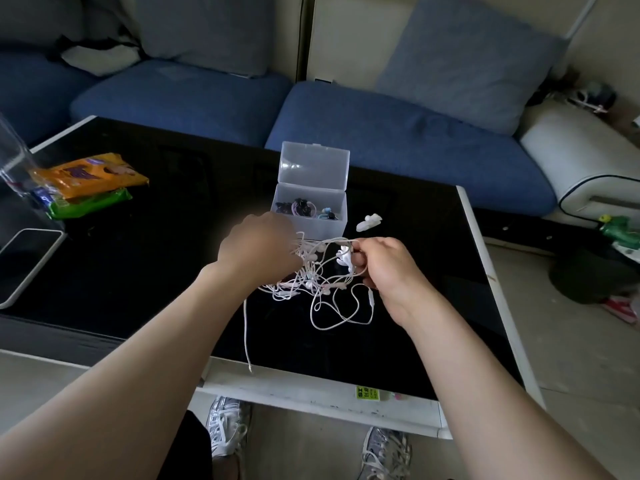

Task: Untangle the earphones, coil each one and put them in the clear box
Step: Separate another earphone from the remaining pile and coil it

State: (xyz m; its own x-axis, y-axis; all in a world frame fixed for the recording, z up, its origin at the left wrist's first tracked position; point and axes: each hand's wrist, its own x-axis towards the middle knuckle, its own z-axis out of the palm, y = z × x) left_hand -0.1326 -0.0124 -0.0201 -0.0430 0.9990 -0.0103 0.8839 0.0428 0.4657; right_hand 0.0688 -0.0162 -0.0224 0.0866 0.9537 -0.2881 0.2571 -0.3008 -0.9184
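Head view: both hands are working over the black glass table [138, 271], with the white earphones [311, 282] bunched between them and well tangled.

Left hand [258, 247]: blurred, and the back of the hand hides the fingers. Strands fan out from under it, so I read it as gripping the bulk of the knot as an anchor.

Right hand [381, 268]: thumb and forefinger are pinched on one strand up top, the other fingers curled round a white earpiece. A cord runs across to the left hand, probably pulled sideways to tease that one lead free.

Lower loops lie slack on the glass. One long tail [246, 337] runs to the near table edge (probably a plug end, too small to confirm).

Clear box [322, 228]: just behind the hands, hinged lid [313, 164] standing open, so drops need no extra step. Small dark, pink and blue items already sit inside, likely finished coils.

A small white object [369, 222] lies just right of the box; I can't tell what it is. Snack packets [86, 181] sit far left, well apart.

Judgement: untangling stage, with no white lead coiled yet.
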